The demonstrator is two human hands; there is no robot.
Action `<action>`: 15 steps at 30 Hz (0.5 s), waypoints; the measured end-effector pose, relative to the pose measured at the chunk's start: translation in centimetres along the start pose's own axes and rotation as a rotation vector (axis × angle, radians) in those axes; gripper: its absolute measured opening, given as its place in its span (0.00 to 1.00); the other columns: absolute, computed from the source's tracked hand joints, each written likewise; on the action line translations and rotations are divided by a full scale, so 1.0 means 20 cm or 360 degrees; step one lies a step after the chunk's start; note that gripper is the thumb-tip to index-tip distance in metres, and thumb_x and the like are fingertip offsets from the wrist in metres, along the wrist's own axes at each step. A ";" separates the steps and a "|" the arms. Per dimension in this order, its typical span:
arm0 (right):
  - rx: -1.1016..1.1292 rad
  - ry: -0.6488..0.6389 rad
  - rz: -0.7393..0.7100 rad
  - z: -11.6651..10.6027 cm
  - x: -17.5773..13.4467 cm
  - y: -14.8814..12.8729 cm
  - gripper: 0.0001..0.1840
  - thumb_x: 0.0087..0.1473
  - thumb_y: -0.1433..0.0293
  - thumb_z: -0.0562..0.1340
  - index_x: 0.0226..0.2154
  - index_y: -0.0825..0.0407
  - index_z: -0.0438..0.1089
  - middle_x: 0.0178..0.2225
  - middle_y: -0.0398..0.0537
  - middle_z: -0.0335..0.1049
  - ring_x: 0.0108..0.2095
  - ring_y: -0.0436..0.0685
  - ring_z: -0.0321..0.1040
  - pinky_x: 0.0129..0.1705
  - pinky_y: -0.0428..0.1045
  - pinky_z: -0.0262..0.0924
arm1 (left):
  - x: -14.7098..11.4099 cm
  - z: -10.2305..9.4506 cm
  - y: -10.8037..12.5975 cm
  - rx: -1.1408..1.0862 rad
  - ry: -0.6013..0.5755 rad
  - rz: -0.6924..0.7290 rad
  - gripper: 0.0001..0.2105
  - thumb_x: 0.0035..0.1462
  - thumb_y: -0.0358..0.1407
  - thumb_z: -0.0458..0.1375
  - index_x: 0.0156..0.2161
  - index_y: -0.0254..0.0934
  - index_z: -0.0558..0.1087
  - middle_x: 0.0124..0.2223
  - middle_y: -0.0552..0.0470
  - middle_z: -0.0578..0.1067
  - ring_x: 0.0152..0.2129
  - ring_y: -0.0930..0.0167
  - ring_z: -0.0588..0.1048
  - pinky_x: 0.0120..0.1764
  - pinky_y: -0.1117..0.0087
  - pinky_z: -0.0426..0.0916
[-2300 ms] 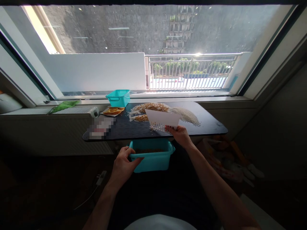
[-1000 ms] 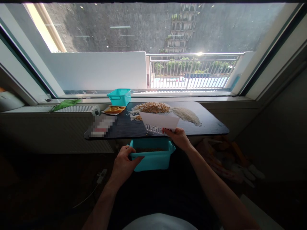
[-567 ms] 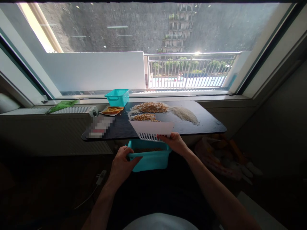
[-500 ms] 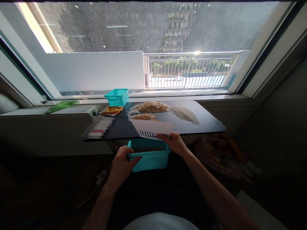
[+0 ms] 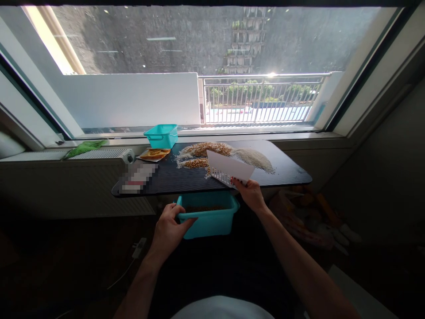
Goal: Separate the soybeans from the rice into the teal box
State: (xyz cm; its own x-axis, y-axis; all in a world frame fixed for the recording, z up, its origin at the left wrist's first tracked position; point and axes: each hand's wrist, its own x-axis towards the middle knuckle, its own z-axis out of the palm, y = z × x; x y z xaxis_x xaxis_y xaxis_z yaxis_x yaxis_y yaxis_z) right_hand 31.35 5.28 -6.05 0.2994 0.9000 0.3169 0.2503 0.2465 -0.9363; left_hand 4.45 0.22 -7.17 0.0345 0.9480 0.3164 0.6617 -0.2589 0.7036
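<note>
My left hand [image 5: 172, 223] grips the left end of a turquoise plastic bin [image 5: 209, 225], thumb over its near rim. Dark grain-like contents show inside the bin, just below the table's front edge. My right hand [image 5: 250, 195] is closed on a white slotted scoop [image 5: 229, 167], tilted over the front of the dark table [image 5: 179, 184]. Behind and left of the scoop lie corn kernels mixed with pale grains [image 5: 207, 149], with a smaller strip of kernels [image 5: 194, 164] in front. To their right spreads a pile of pale grain [image 5: 255, 158]. The scoop covers part of the piles.
A second turquoise bin [image 5: 162, 136] stands at the table's back left, beside a flat packet [image 5: 154, 154]. A blurred-out item [image 5: 137, 178] lies at the left end. Beyond are a radiator [image 5: 76, 177], a green cloth [image 5: 86, 148] and the window. Bagged things [image 5: 308, 219] sit lower right.
My right hand has moved the scoop right and slightly up, from above the bin onto the table by the kernels. My left hand and the bin have stayed in place.
</note>
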 end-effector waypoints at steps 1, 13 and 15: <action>-0.0015 0.0008 -0.0009 -0.01 0.01 0.00 0.23 0.42 0.50 0.66 0.26 0.55 0.77 0.27 0.48 0.77 0.32 0.61 0.72 0.36 0.53 0.65 | 0.00 0.00 0.00 0.0002 -0.0001 0.0002 0.14 0.47 0.48 0.63 0.27 0.39 0.71 0.40 0.51 0.71 0.35 0.66 0.74 0.36 0.68 0.68; -0.0106 -0.0111 -0.0108 0.07 0.14 -0.03 0.20 0.43 0.52 0.64 0.22 0.53 0.74 0.21 0.44 0.71 0.28 0.57 0.68 0.30 0.49 0.61 | -0.01 -0.04 -0.04 0.0043 0.0045 -0.0030 0.14 0.46 0.49 0.63 0.27 0.39 0.72 0.39 0.51 0.72 0.34 0.66 0.74 0.34 0.69 0.68; -0.0111 -0.0146 -0.0114 0.08 0.14 -0.03 0.20 0.44 0.52 0.64 0.22 0.53 0.74 0.20 0.43 0.71 0.27 0.56 0.68 0.29 0.49 0.60 | -0.01 -0.04 -0.04 0.0041 0.0048 -0.0034 0.14 0.46 0.49 0.63 0.27 0.39 0.72 0.39 0.51 0.72 0.34 0.66 0.74 0.34 0.69 0.68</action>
State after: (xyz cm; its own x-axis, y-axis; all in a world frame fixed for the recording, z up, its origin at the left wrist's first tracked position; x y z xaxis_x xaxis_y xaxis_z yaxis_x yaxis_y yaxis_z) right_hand 30.62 8.27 -4.88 0.1935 0.9108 0.3646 0.3324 0.2888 -0.8978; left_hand 3.32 0.15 -7.28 -0.0019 0.9471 0.3208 0.6811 -0.2337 0.6939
